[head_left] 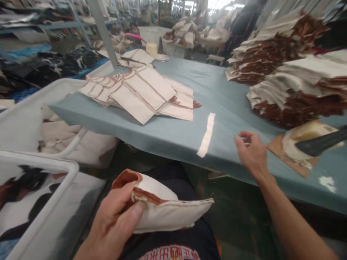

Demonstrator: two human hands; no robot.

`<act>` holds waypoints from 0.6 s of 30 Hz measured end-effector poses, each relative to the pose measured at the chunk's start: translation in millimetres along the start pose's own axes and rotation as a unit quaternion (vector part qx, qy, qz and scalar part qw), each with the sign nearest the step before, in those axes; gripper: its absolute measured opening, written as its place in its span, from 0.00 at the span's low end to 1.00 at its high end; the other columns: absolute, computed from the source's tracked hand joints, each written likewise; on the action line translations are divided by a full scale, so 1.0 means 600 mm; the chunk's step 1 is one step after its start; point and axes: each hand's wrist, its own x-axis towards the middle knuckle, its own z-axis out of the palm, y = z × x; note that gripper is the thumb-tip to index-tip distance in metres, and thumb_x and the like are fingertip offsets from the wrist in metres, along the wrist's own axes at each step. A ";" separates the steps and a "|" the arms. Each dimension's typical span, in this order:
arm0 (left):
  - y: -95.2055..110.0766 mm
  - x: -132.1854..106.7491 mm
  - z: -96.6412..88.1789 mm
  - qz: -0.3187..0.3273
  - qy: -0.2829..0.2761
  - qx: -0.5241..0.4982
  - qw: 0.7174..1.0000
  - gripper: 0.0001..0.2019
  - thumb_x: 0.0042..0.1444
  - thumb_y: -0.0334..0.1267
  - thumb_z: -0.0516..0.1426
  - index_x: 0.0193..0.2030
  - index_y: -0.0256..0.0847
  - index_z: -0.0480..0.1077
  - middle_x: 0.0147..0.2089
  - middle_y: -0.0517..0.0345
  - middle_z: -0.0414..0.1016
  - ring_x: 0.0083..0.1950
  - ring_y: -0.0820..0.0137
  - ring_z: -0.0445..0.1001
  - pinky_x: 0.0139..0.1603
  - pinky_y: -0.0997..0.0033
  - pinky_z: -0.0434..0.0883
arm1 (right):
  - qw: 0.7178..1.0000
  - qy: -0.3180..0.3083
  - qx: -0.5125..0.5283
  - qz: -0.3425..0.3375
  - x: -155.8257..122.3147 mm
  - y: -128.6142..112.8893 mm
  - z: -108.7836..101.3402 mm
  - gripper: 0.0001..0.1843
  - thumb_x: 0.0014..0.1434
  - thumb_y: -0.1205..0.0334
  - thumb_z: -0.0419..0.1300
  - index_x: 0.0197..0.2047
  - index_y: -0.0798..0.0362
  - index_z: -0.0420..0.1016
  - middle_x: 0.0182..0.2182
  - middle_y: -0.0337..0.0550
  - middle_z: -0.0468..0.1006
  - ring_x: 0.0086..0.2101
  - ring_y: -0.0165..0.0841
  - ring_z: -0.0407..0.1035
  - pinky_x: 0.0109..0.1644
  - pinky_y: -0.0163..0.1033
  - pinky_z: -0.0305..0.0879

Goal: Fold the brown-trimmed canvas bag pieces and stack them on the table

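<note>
My left hand (116,213) is closed on a folded cream fabric piece with brown inner lining (173,215), held above my lap in front of the table. Its brown edge curls up beside my fingers, and its pointed end faces right. My right hand (252,150) hovers over the table's near edge, fingers loosely bent and a little apart, with no object visible in it. To its left, a narrow white strip (206,135) lies on the blue-green table (222,108). Right of that hand sits a yellowish-white container (295,139) on a brown board, with a dark handle across it.
Stitched cream panels (143,90) lie overlapped on the table's left part. Tall stacks of cream and brown pieces (295,86) stand at the right. White bins (73,169) with fabric pieces flank the table at left. A metal post (103,32) rises behind, and a person (241,29) stands farther back.
</note>
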 end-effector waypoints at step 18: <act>0.051 0.009 -0.020 -0.055 -0.069 -0.080 0.993 0.14 0.66 0.41 0.57 0.28 0.44 0.73 0.26 0.61 0.73 0.29 0.67 0.71 0.32 0.69 0.69 | 0.758 -0.528 0.351 -0.153 -0.316 -0.240 0.000 0.11 0.64 0.52 0.65 0.40 0.51 0.77 0.34 0.38 0.79 0.34 0.31 0.69 0.40 0.39 0.66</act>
